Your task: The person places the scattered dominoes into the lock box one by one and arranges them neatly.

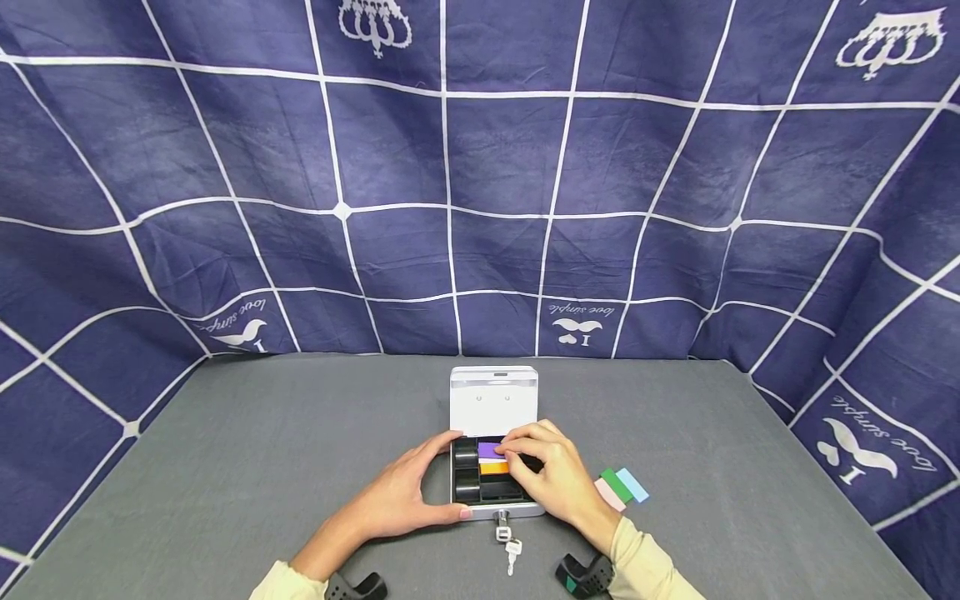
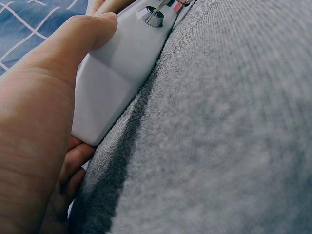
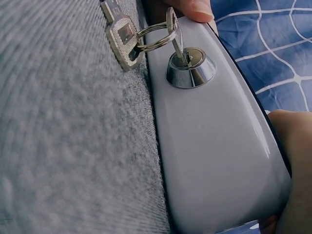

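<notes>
A small white cash box (image 1: 483, 512) with a black compartment tray stands on the grey table, its lid (image 1: 495, 410) raised. My left hand (image 1: 401, 492) holds the box's left side, thumb on the front wall and fingers toward the back corner. Over the tray's right part, my right hand (image 1: 551, 467) pinches a purple card (image 1: 489, 451) with thumb and forefinger. An orange card (image 1: 493, 468) lies in the tray in front of it, with a white edge between them. A key (image 3: 175, 36) sits in the front lock (image 3: 192, 68), with a second key (image 3: 124, 41) hanging from its ring.
Pink (image 1: 610, 495), green (image 1: 617, 485) and light blue (image 1: 632, 484) cards lie fanned on the table (image 1: 300, 433), right of the box. A blue curtain (image 1: 495, 167) with white lines hangs behind. Black wrist straps (image 1: 585, 575) show near the bottom edge.
</notes>
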{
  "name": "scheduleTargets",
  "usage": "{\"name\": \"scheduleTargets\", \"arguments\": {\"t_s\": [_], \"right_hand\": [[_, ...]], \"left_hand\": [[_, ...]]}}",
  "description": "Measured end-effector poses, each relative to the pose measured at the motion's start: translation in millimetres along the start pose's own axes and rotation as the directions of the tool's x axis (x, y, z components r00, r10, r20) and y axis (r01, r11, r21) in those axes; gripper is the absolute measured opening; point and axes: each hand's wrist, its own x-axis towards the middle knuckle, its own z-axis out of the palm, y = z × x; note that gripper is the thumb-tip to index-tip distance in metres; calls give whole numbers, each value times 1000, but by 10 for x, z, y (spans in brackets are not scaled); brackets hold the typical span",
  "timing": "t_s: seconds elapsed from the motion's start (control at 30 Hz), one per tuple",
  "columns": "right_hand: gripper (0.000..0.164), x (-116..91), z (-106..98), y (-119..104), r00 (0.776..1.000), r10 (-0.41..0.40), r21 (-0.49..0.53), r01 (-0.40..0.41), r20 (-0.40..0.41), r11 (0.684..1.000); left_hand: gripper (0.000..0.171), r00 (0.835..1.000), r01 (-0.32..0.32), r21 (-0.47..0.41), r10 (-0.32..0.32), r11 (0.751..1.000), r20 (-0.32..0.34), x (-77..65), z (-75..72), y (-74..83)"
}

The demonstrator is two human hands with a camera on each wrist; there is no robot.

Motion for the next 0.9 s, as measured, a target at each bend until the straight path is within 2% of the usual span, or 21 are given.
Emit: {"name": "scheduleTargets", "arguments": {"t_s": [0.67,0.9], "right_hand": [[13,-6,-21,-16,1000,24,-19,-24,17,1000],[14,-16,-28,-13,1000,7,-8,-6,15,1000]], "left_hand": [[97,1000,14,-4,-14,1000,7,2,-2,8],[96,1000,9,-3,-9,1000,7,-1,-5,9]]}}
